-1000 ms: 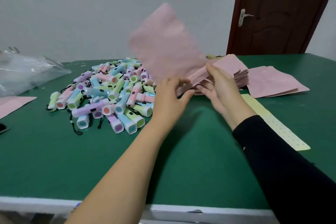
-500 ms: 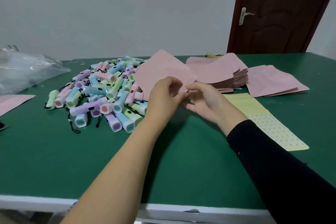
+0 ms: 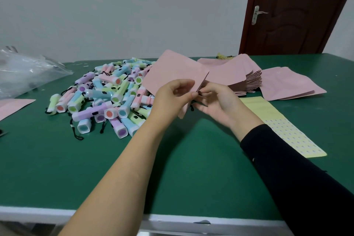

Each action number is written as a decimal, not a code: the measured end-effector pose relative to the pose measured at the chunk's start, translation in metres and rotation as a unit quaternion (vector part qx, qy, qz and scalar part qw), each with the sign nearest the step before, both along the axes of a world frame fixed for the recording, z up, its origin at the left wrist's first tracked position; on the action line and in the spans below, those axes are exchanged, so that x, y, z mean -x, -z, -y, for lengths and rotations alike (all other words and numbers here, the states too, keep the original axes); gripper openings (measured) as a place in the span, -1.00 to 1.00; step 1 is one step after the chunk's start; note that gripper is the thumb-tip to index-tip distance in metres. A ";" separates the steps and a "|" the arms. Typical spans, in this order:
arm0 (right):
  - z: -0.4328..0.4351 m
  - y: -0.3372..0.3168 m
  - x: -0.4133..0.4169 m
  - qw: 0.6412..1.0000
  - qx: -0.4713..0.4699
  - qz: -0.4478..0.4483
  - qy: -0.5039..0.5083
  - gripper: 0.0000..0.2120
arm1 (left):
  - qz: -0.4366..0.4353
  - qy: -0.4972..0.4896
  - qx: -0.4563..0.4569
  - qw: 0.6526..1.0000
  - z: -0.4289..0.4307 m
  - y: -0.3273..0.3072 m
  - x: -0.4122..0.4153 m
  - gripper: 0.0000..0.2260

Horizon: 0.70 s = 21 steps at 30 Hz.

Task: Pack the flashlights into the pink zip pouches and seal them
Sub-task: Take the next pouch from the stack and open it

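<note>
I hold one pink zip pouch (image 3: 172, 71) above the green table (image 3: 57, 168), tilted with its mouth toward me. My left hand (image 3: 172, 99) pinches the pouch's near edge between thumb and fingers. My right hand (image 3: 218, 103) is at the same edge with fingers curled against the mouth; a bit of black cord shows between my hands. A heap of pastel flashlights (image 3: 107, 97) with black wrist cords lies left of my hands. A stack of pink pouches (image 3: 239, 76) sits behind my right hand.
More flat pink pouches (image 3: 287, 84) lie at the right, one pink pouch (image 3: 13, 106) at the left edge. A yellow sticker sheet (image 3: 283, 126) lies right of my right arm. A crumpled clear plastic bag (image 3: 24, 72) sits far left. A brown door (image 3: 298, 9) stands behind.
The pouch came down from high in the air to just above the table between my hands. My right hand left the stack and now works at the pouch's mouth.
</note>
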State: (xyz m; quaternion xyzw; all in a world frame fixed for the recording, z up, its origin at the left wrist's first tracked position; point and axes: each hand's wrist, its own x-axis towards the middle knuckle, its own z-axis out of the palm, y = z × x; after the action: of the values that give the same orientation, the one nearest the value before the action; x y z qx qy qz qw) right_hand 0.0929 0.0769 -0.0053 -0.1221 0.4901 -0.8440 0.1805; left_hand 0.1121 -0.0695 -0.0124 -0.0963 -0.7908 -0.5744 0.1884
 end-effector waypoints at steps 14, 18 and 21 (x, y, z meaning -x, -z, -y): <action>0.000 0.000 0.001 1.000 -0.001 0.023 0.020 -0.71 | -0.018 -0.014 0.030 0.999 -0.001 -0.001 -0.001 -0.75; 0.000 0.000 0.001 0.999 -0.015 0.020 0.024 -0.67 | -0.024 -0.010 0.030 0.999 -0.001 0.000 0.000 -0.77; -0.001 0.001 0.001 0.999 -0.017 0.020 0.028 -0.64 | -0.037 -0.037 0.058 0.997 -0.004 0.001 -0.001 -0.82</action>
State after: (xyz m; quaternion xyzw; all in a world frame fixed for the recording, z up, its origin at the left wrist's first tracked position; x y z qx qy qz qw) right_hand 0.0915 0.0780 -0.0058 -0.0881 0.5035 -0.8428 0.1685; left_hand 0.1128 -0.0658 -0.0130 -0.0990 -0.8181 -0.5166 0.2327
